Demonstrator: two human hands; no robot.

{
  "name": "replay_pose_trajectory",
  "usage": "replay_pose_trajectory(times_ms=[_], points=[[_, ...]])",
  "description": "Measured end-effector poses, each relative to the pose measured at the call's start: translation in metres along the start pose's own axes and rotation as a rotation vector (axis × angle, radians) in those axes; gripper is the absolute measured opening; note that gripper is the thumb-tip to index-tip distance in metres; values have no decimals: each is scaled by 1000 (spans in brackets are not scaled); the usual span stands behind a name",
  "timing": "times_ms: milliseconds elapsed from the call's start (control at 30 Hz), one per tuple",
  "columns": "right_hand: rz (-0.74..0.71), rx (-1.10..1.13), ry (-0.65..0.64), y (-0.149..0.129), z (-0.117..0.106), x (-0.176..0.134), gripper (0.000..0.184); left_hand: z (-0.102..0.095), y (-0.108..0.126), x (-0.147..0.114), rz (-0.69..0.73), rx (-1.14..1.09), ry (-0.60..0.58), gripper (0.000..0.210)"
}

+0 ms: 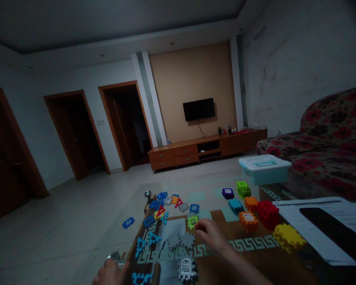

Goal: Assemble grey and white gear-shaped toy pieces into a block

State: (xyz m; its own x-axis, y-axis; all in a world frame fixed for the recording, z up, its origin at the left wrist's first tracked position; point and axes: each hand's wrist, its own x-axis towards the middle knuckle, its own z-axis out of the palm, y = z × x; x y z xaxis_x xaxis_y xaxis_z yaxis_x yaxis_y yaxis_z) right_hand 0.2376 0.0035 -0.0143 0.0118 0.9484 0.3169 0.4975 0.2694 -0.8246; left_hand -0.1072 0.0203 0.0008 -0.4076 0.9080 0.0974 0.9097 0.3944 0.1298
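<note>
My right hand (211, 234) reaches over the glass table with its fingers pinched at the right edge of a lime-green interlocking building tile (192, 222). At the near left corner my left hand (110, 274) is closed on a grey building tile (122, 264), which the fingers partly hide. Grey gear-edged tiles (174, 240) lie between the hands. Closer to me is a grey stack (186, 270) topped by a white window-patterned piece. Light-blue triangular pieces (141, 246) lie along the left edge, with several dark-blue tiles (156, 204) farther back.
On the right stand stacks of red (267, 214), yellow (288, 237), orange (248, 220) and purple tiles (228, 192). Papers (323, 249) carry a black flat object (335, 231). Behind is a lidded teal box (265, 172). A blue tile (128, 222) lies beyond the table's left edge.
</note>
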Motion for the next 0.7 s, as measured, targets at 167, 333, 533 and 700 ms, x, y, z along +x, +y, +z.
replay_pose_trajectory(times_ms=[167,333,533,700], points=[[5,10,-4,3,-1,-1,16,-5,41,-30,456,-567,-95,66],[13,11,-16,3,-5,-2,15,7,89,-84,907,-567,-189,62],[12,17,-47,6,-2,-6,16,27,111,-94,941,-307,-244,63],[-8,17,-86,14,6,4,18,38,111,-84,986,-317,-123,53]])
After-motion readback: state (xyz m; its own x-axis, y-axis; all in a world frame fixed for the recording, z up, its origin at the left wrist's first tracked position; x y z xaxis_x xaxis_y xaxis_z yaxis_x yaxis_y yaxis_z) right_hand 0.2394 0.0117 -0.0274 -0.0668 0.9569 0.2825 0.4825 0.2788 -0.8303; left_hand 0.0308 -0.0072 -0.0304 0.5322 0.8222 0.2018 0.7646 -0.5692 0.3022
